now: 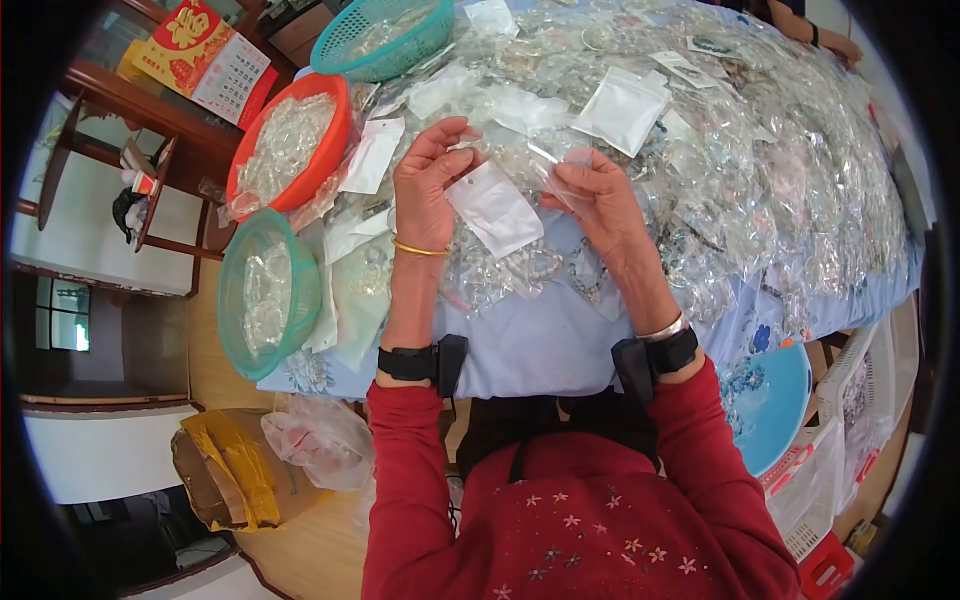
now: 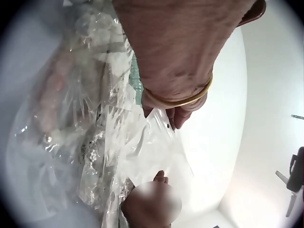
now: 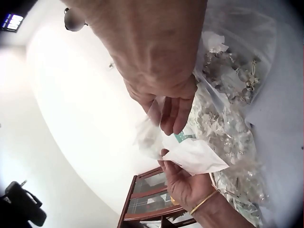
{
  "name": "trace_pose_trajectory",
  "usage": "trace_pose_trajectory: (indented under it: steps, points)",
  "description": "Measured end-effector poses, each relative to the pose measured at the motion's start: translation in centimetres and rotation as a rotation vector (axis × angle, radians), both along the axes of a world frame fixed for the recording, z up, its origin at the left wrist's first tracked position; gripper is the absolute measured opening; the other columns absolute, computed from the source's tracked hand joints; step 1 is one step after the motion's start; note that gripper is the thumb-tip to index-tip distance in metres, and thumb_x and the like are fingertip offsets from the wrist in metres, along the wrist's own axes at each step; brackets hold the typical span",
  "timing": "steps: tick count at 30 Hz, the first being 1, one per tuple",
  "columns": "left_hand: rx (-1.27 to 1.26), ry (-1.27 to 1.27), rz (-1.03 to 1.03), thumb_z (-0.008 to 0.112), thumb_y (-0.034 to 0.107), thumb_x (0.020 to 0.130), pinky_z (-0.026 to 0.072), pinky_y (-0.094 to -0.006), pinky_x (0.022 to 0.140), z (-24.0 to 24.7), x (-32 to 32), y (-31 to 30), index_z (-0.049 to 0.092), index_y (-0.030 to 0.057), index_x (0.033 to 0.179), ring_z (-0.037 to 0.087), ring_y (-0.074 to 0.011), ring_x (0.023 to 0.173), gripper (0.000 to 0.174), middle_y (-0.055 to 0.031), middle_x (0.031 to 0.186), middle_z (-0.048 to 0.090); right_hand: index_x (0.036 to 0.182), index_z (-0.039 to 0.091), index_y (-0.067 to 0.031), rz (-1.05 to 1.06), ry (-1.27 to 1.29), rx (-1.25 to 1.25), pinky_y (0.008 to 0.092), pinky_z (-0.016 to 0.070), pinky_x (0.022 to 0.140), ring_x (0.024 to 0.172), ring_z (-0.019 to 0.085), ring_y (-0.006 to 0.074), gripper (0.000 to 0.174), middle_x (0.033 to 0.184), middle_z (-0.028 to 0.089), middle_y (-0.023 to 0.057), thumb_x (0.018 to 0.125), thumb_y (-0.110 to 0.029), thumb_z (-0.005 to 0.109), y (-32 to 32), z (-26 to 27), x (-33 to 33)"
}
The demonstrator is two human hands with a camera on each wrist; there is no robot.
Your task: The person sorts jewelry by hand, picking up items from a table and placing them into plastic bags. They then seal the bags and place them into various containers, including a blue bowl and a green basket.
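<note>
In the head view my left hand (image 1: 425, 190) pinches a small white pouch (image 1: 497, 212) at its upper corner, thumb against bent fingers. The pouch hangs slanted toward the middle; a small hole shows near its top in the left wrist view. Opposite it, my right hand (image 1: 608, 205) pinches a clear plastic bag (image 1: 566, 182) between thumb and fingers. That bag (image 3: 149, 137) looks thin and crumpled in the right wrist view, right by the left fingertips. Both hands are above a heap of clear-bagged jewellery (image 1: 790, 180).
A blue cloth (image 1: 540, 350) covers the table. To the left stand a red basin (image 1: 240, 165), a green basket (image 1: 228, 300) and a teal basket (image 1: 330, 50), holding clear bags. White pouches (image 1: 622, 110) lie on the heap. A blue basin (image 1: 790, 400) is at lower right; another person's arm (image 1: 815, 35) reaches in behind.
</note>
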State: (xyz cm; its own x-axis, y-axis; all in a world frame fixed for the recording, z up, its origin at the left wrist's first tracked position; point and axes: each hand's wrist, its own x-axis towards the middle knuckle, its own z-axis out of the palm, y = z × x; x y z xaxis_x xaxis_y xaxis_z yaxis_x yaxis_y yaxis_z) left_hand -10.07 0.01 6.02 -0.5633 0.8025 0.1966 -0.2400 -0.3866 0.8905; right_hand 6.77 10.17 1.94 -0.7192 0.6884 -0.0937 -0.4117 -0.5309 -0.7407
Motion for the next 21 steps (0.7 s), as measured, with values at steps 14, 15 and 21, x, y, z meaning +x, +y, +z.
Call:
trace_pose_trajectory:
  steps: [14, 15, 21]
  points:
    - [-0.13, -0.092, -0.166, 0.061, 0.015, 0.081, 0.048, -0.0237, 0.068, 0.2, -1.8, -0.9, 0.052, 0.0006, 0.113, 0.06, -0.0129, 0.074, 0.036, -0.01, 0.084, 0.064, 0.095, 0.061, -0.0001, 0.097, -0.199, 0.096, 0.0265, 0.0519, 0.067, 0.073, 0.063, 0.0145, 0.022, 0.083, 0.065, 0.0068, 0.074, 0.0, 0.067, -0.9, 0.4, -0.3]
    - [-0.158, -0.154, -0.22, 0.06, 0.018, 0.082, 0.0477, -0.0236, 0.068, 0.0, -1.9, -1.0, 0.054, 0.0002, 0.112, 0.06, -0.0128, 0.074, 0.035, -0.01, 0.083, 0.064, 0.096, 0.061, 0.0002, 0.068, -0.165, 0.073, 0.0266, 0.052, 0.067, 0.072, 0.063, 0.0145, 0.023, 0.082, 0.065, 0.006, 0.074, 0.0, 0.067, -0.9, 0.3, -0.3]
    - [-0.278, -0.129, -0.243, 0.06, 0.023, 0.083, 0.0466, -0.0228, 0.068, 0.0, -1.5, -0.8, 0.063, -0.0002, 0.096, 0.06, -0.0115, 0.073, 0.027, -0.0072, 0.08, 0.065, 0.093, 0.062, 0.0, -0.045, -0.129, 0.121, 0.0271, 0.0526, 0.065, 0.07, 0.063, 0.0148, 0.02, 0.08, 0.065, 0.0055, 0.074, 0.001, 0.067, -1.3, 0.9, -0.4]
